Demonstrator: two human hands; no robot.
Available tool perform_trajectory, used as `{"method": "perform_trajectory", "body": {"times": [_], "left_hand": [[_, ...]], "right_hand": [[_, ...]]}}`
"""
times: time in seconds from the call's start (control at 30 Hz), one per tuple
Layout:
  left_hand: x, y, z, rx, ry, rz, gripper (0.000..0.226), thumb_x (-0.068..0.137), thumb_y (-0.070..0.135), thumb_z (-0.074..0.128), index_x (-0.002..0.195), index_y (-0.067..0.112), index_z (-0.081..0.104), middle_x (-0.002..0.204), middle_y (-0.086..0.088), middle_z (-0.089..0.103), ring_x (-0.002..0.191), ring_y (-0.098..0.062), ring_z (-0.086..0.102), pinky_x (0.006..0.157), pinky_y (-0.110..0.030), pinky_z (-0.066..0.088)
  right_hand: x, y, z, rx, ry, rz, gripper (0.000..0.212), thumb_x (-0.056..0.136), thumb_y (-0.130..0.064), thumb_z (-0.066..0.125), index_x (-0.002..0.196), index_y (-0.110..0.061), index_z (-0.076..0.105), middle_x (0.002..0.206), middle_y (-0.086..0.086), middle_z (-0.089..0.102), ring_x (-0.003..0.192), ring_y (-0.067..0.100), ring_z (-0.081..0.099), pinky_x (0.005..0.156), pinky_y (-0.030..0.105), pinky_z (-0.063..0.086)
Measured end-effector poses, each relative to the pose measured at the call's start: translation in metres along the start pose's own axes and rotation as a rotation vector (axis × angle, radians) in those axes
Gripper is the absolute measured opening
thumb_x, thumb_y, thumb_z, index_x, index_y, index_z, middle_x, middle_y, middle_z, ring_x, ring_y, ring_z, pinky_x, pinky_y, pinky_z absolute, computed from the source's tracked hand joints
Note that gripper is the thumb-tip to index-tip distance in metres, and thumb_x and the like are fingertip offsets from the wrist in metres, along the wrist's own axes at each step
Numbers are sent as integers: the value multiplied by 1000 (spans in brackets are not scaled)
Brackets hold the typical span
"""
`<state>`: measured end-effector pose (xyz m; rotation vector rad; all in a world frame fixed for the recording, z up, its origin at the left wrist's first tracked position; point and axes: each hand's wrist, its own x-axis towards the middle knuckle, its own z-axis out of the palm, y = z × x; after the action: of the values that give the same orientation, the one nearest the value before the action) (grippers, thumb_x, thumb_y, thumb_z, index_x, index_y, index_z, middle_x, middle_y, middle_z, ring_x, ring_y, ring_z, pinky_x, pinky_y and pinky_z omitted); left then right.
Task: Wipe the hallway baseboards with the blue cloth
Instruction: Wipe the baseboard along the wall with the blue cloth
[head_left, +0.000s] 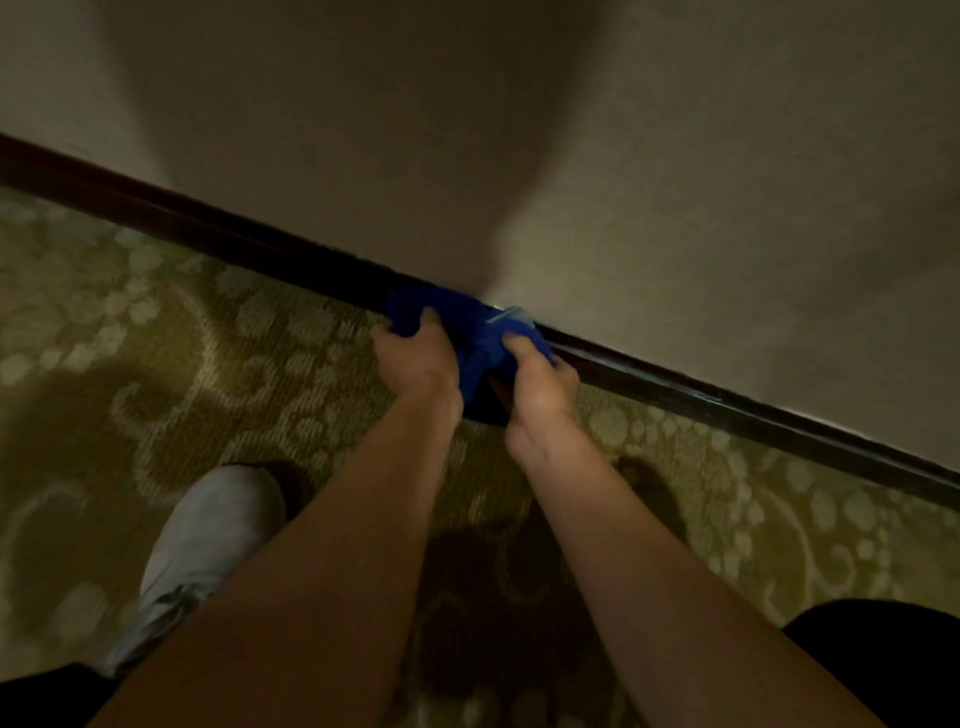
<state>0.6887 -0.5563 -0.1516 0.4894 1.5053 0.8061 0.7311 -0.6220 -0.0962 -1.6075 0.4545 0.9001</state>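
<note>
Fingers curled, both hands: left hand (415, 358) and right hand (540, 384) gripping blue cloth (467, 322), bunched against dark baseboard (208, 228) at 12 o'clock. Baseboard long axis from 10 to 4 o'clock; unwiped lengths either way.

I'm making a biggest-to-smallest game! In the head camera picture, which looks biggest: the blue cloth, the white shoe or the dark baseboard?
1. Dark baseboard: it runs across the whole picture.
2. White shoe: it looks bigger than the cloth, but it is nearer the camera, so that is unsure.
3. Blue cloth: bunched up and partly hidden by both hands.
</note>
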Motion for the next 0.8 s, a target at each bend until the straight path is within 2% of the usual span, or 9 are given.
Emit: {"method": "perform_trajectory", "body": {"times": [0.1,0.17,0.23,0.33,0.47,0.6,0.67,0.73,0.8], "left_hand": [[-20,-11,9,242,-99,90,30,86,21,65,113,11,56,117,-13,66,105,-30,65,95,-42,53],[-38,-19,17,369,-196,44,28,86,21,67,110,10,58,114,-13,67,104,-30,64,94,-37,52],[-43,-22,21,329,-233,-74,34,88,22,67,117,8,56,116,-9,65,106,-28,63,96,-37,52],[-34,-24,11,162,-130,-176,46,82,27,71,121,9,54,117,-8,64,104,-28,64,97,-40,52],[-6,-26,-4,-76,-10,-265,39,91,18,64,125,4,53,113,-16,66,84,-29,68,60,-26,58],[-22,-16,8,-17,-114,-343,32,92,9,60,122,4,51,124,-15,61,111,-33,62,97,-45,52],[-32,-18,12,-1,-168,-353,38,93,9,59,129,8,48,128,-16,59,113,-34,61,100,-50,50],[-30,-20,12,6,-183,-349,43,94,12,60,135,10,46,131,-15,57,116,-35,59,100,-51,49],[-23,-19,6,6,-173,-356,47,94,16,61,138,12,44,133,-15,56,118,-36,58,101,-52,48]], "right_hand": [[12,-5,-22,155,148,30,11,84,-6,67,92,-10,59,108,16,68,89,26,66,61,30,54],[19,-9,-37,258,289,-9,10,86,-5,64,84,-11,56,107,15,67,89,28,66,61,33,55],[21,-11,-37,274,345,-67,8,89,-7,63,87,-11,56,104,12,66,88,26,66,67,38,57],[18,-3,-11,155,329,-130,7,90,-7,61,89,-14,57,92,6,66,85,23,65,77,38,56],[9,4,10,95,172,-92,12,86,-4,64,88,-13,56,84,4,63,71,10,59,65,24,52],[16,-10,-21,205,229,-32,20,85,-3,66,90,-15,52,95,5,61,93,20,63,87,33,55],[18,-14,-26,259,273,-34,27,85,-4,65,105,-13,50,111,9,61,105,23,61,92,33,53],[14,-10,-17,275,280,-38,25,88,-5,61,111,-13,53,114,9,61,95,19,62,78,26,54],[12,-2,-3,229,259,-52,11,91,-4,58,94,-14,57,100,6,63,74,11,60,54,18,50]]}}
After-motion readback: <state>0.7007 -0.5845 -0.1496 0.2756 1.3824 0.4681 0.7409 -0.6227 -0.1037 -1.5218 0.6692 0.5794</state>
